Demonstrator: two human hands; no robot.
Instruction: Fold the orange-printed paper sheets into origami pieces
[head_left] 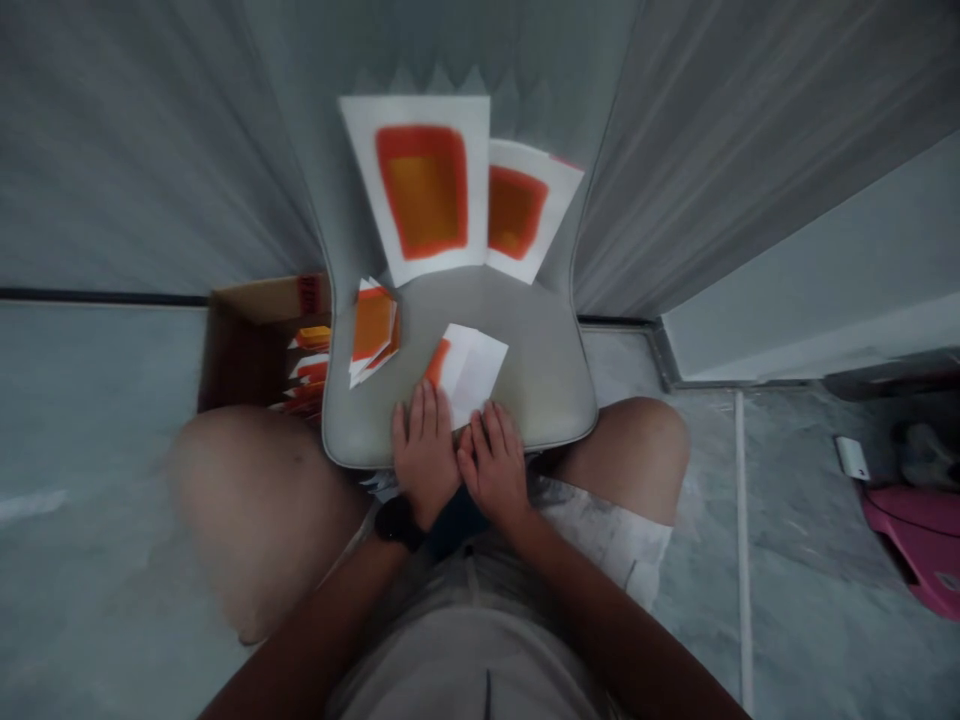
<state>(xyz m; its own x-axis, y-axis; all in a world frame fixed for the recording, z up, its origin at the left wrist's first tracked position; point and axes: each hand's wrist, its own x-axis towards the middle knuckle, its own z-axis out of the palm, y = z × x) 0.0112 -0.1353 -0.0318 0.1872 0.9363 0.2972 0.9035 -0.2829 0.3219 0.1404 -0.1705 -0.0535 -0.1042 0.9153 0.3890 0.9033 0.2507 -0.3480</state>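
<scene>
A partly folded paper sheet (474, 365), white with an orange patch on its left side, lies on the grey chair seat (551, 390). My left hand (424, 445) rests on its lower left edge, fingers stretched out flat. Beside it, my right hand (495, 460) touches the sheet's lower edge with fingers extended and close together. Neither hand grips anything that I can see. To the left on the seat sits a small pile of folded orange-and-white papers (373, 325).
Against the chair's backrest lean a large white sheet with an orange rectangle (478, 200) and a second similar sheet (555, 200). A cardboard box (259, 303) holding orange-and-white papers stands left of the chair. A pink plastic object (919, 540) and a small white device (851, 457) are at right.
</scene>
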